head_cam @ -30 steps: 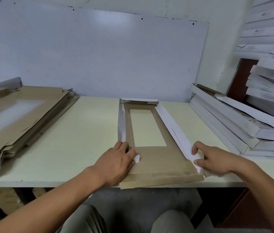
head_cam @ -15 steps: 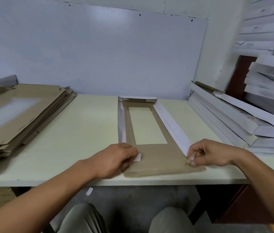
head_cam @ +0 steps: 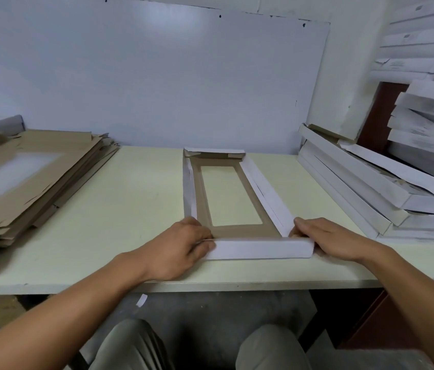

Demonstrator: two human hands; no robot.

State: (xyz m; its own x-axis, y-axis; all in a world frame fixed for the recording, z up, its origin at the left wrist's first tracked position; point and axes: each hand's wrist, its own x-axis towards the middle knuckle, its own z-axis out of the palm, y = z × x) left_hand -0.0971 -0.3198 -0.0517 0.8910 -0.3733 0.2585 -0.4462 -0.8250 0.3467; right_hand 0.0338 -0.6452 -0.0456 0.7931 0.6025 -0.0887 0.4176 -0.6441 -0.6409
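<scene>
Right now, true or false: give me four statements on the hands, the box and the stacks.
1. The left hand and right hand hold the near flap's ends. True.
2. The near flap lies flat, brown side up. False: it stands folded up, white side showing.
3. The stack of brown blanks lies on the right. False: it lies left; white boxes are right.
4. The brown panel has a rectangular window. True.
</scene>
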